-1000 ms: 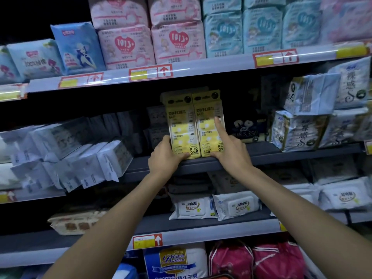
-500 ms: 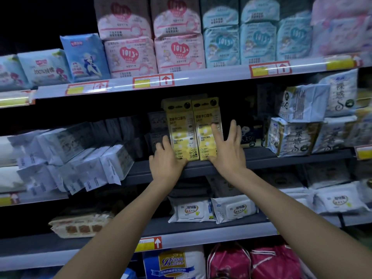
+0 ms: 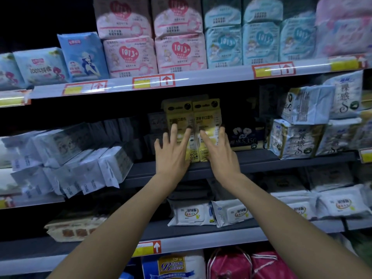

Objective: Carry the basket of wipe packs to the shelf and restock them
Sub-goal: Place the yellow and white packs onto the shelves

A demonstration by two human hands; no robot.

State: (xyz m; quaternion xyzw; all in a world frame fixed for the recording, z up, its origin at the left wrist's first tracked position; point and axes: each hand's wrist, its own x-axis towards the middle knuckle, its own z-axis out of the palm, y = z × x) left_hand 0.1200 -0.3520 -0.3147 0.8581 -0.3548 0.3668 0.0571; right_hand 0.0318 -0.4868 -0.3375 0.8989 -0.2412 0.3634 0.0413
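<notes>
Two yellow wipe packs stand upright side by side on the dark middle shelf [image 3: 261, 158], the left pack [image 3: 177, 115] touching the right pack [image 3: 207, 115]. My left hand [image 3: 173, 152] lies flat on the front of the left pack with fingers spread and straight. My right hand [image 3: 219, 152] presses the front of the right pack the same way. Neither hand curls round a pack. No basket is in view.
White packs [image 3: 80, 158] lean in a pile left of the yellow ones. A dark box [image 3: 243, 135] and pale stacked packs [image 3: 302, 135] sit to the right. Pink and blue packs fill the upper shelf [image 3: 201, 77]. White wipe packs [image 3: 191, 214] lie on the lower shelf.
Both hands have left the packs' lower edges and slid up onto their fronts with fingers spread. The two yellow packs now stand slightly deeper on the shelf.
</notes>
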